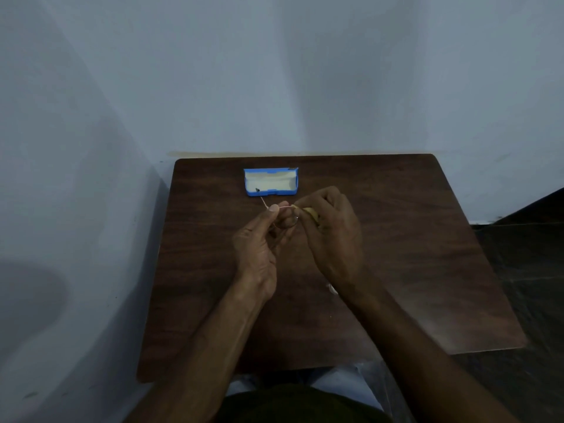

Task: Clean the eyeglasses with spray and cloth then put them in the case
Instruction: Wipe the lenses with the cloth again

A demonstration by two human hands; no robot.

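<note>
I see a dark wooden table (396, 239). On it an open blue case (271, 182) lies just beyond my left hand (259, 248), by the far edge.

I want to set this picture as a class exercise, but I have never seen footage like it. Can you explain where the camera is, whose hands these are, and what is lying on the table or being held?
There is no machine here: a person does the job with bare hands. The single picture comes from a wide-angle camera worn on the person's head. It looks forward and down, so both arms enter from the bottom edge. The left hand holds thin wire-framed eyeglasses between thumb and fingers, above a dark wooden table. The right hand grips a yellow cloth against one lens. Towards the table's far edge lies a blue eyeglasses case, open, showing a pale lining. A small pale object beside the right wrist is too hidden to name.
</note>
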